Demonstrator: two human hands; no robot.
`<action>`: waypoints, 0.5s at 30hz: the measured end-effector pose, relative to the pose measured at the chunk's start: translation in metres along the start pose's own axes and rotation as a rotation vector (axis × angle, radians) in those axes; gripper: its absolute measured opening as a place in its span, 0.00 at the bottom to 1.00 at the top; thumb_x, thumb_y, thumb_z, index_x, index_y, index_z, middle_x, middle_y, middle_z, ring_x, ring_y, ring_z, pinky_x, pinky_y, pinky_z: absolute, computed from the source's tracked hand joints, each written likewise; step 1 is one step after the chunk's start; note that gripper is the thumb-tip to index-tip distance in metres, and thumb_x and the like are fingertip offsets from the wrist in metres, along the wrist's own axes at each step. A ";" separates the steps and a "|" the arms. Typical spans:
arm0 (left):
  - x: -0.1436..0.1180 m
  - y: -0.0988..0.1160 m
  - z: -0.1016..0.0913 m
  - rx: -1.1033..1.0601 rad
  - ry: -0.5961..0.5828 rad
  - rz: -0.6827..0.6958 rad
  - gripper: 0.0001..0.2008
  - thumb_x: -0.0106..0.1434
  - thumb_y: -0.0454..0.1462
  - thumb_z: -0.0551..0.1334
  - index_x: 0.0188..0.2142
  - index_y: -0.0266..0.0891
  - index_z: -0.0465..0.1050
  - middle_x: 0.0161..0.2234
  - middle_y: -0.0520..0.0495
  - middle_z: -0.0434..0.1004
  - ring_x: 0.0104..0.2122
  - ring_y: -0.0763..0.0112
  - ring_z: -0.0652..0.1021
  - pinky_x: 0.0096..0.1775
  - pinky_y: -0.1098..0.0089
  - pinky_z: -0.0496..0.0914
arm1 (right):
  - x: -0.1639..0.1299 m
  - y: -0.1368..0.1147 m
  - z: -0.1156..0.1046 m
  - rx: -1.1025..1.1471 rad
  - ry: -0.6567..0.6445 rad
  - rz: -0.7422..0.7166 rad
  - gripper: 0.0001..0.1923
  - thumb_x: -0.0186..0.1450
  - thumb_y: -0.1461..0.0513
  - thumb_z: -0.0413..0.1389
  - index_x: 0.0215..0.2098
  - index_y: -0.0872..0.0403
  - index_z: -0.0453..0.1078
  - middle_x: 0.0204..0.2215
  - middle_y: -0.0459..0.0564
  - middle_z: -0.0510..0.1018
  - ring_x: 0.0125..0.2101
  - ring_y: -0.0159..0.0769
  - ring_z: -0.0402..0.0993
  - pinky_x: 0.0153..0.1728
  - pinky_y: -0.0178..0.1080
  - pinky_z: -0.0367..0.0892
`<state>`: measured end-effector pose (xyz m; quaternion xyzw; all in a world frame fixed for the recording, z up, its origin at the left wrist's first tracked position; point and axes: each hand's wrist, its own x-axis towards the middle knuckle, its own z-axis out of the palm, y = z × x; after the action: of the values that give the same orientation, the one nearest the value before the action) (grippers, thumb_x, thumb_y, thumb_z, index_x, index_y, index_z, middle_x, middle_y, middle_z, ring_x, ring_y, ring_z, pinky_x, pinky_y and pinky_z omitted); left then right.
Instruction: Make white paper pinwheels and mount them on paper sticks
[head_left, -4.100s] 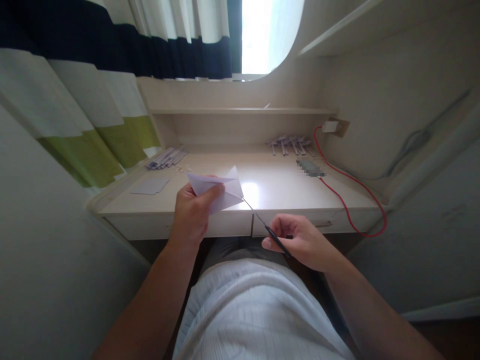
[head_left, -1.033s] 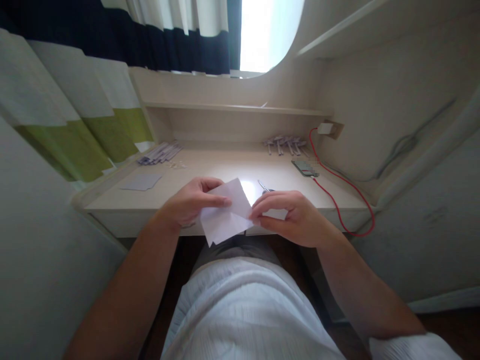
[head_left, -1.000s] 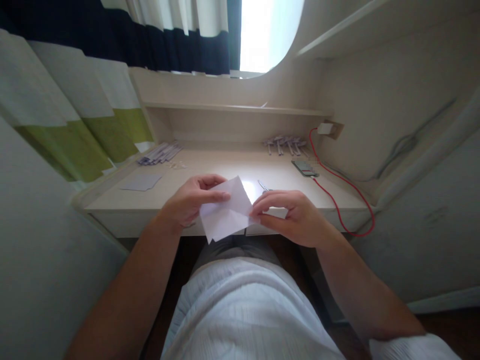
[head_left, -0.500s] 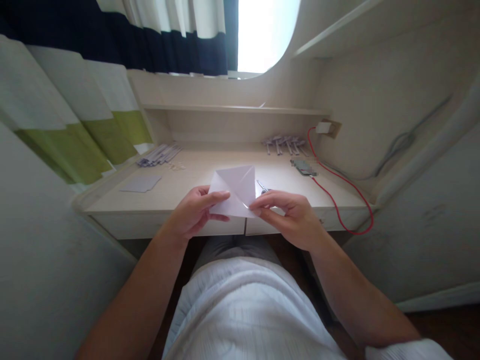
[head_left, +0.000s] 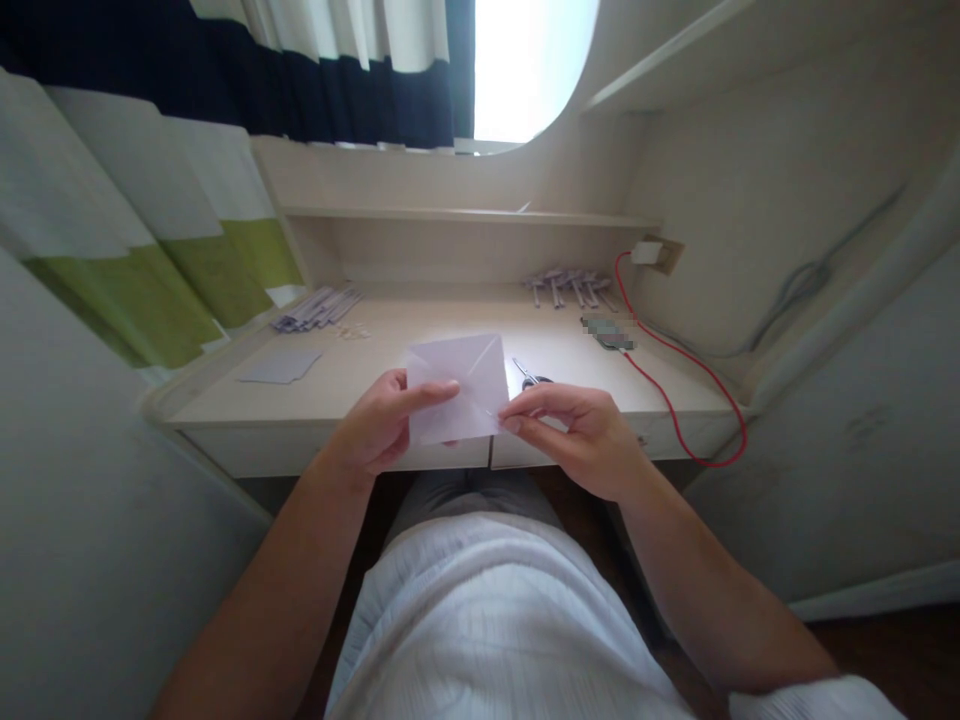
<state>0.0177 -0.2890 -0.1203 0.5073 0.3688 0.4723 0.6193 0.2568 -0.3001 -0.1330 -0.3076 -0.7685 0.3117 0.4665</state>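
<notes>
A square sheet of white paper (head_left: 469,365) with diagonal creases is held up between my hands, above the front edge of the desk. My left hand (head_left: 386,420) grips its left side, thumb on top and fingers underneath. At the lower right corner, my right hand (head_left: 574,430) pinches the paper between thumb and fingertips. Just beyond the right hand lie scissors (head_left: 529,375), their handles partly hidden behind that hand.
On the desk (head_left: 420,310), rolled paper sticks (head_left: 319,308), small pale pieces (head_left: 354,331) and paper sheets (head_left: 281,367) lie left. At the back right are paper pinwheels (head_left: 571,284); nearer, a blurred device (head_left: 609,332) joins a red cable (head_left: 679,425) hanging over the edge.
The paper has turned flatter towards me and shifted slightly left in my left hand. My right hand stays at its lower right corner. More of the scissors shows.
</notes>
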 end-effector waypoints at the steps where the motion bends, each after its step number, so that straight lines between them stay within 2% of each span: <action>1: 0.000 -0.001 0.001 0.021 0.012 0.005 0.16 0.50 0.43 0.79 0.32 0.33 0.83 0.27 0.46 0.83 0.22 0.70 0.78 0.22 0.73 0.76 | 0.000 0.001 0.000 -0.001 0.008 0.009 0.04 0.68 0.62 0.66 0.40 0.52 0.84 0.35 0.47 0.87 0.35 0.36 0.81 0.38 0.38 0.73; 6: -0.003 -0.007 0.005 0.094 0.067 0.054 0.18 0.54 0.42 0.78 0.42 0.37 0.84 0.35 0.47 0.85 0.31 0.68 0.82 0.26 0.74 0.79 | 0.000 0.001 0.002 0.007 0.015 0.012 0.04 0.68 0.62 0.65 0.40 0.51 0.84 0.35 0.48 0.87 0.35 0.36 0.80 0.38 0.38 0.72; 10: -0.004 -0.007 0.007 0.101 0.110 0.070 0.17 0.53 0.41 0.78 0.40 0.36 0.83 0.34 0.47 0.85 0.30 0.68 0.81 0.24 0.74 0.78 | 0.001 0.001 0.004 0.052 0.036 -0.004 0.04 0.68 0.62 0.65 0.40 0.51 0.83 0.38 0.48 0.86 0.38 0.36 0.80 0.40 0.38 0.73; 15: -0.004 -0.007 0.009 0.097 0.123 0.088 0.16 0.54 0.41 0.78 0.39 0.35 0.84 0.33 0.46 0.85 0.30 0.68 0.80 0.24 0.74 0.78 | 0.000 0.004 0.006 0.116 0.116 0.048 0.04 0.65 0.61 0.68 0.39 0.51 0.81 0.35 0.47 0.85 0.36 0.36 0.80 0.40 0.39 0.73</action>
<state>0.0264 -0.2960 -0.1249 0.5224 0.4061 0.5108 0.5488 0.2521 -0.2991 -0.1386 -0.3160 -0.7130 0.3486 0.5198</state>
